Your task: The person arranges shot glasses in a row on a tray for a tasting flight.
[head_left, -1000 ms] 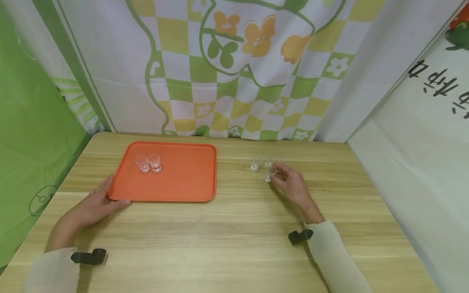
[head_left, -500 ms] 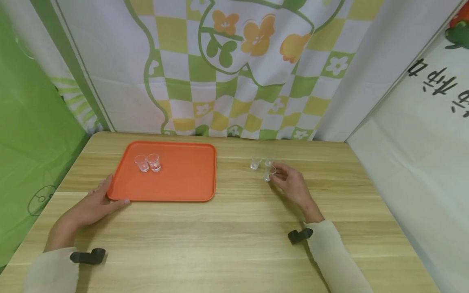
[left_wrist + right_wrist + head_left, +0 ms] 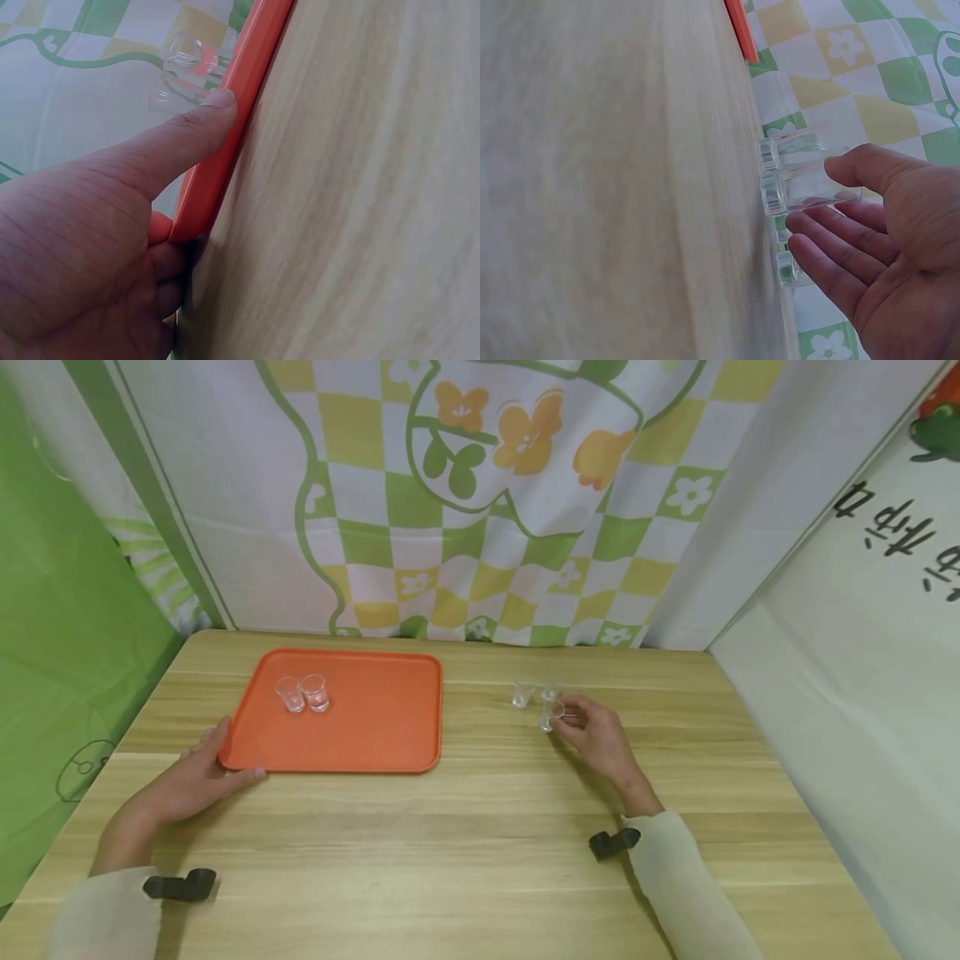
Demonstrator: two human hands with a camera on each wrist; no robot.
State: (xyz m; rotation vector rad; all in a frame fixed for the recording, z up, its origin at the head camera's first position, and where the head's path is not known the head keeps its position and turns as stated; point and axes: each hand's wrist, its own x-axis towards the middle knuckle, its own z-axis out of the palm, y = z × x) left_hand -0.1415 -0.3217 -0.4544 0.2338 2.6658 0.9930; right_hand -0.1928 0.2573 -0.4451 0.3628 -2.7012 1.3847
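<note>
My left hand (image 3: 198,781) holds the near left corner of an orange tray (image 3: 352,743), its thumb along the front wall and its fingers at the left side. Two clear shot glasses (image 3: 315,693) stand side by side on the tray's left part. To the right of the tray, my right hand (image 3: 596,739) pinches the rim of another shot glass (image 3: 547,722) between thumb and fingers. That glass stands upright with its base at the table. Close behind it are more shot glasses (image 3: 522,697); in the right wrist view several glass bases (image 3: 786,268) line up, partly hidden by fingers.
The wooden table (image 3: 420,852) ends at a checked, flowered curtain (image 3: 487,543) behind. Green cloth (image 3: 60,652) hangs at the left and a white sheet with black writing (image 3: 847,693) at the right. Bare tabletop lies between the tray and the loose glasses.
Hardly anything differs: the right fingers have shifted slightly at the glass. The left hand, tray and other glasses hold their places.
</note>
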